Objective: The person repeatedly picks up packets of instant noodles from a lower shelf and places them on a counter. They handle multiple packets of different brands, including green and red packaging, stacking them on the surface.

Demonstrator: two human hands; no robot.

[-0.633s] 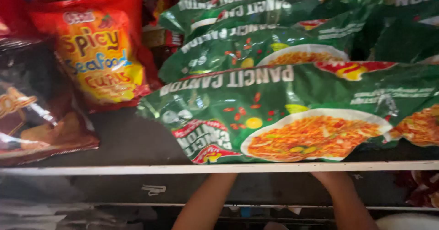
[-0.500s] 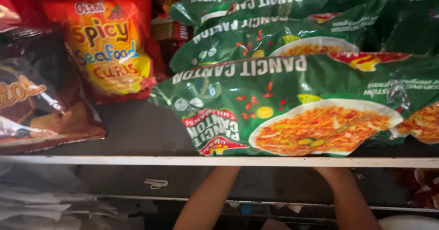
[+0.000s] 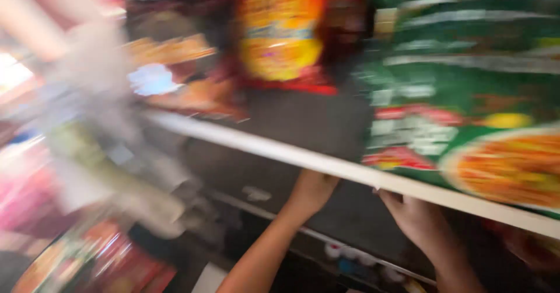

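Below, the left hand (image 3: pixel 312 189) and right hand (image 3: pixel 412 216) touch the underside of the white shelf edge (image 3: pixel 262 147); each grip is blurred, so closure cannot be told. Green noodle packs (image 3: pixel 466 95) lie above.

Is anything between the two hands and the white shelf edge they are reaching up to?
Nothing visible. The left hand and right hand both sit right under the white shelf edge, apparently touching it; blur hides the exact contact. The green noodle packs lie above, on the shelf.

Shop — shelf (image 3: pixel 303 156) of snack packets (image 3: pixel 466 112)
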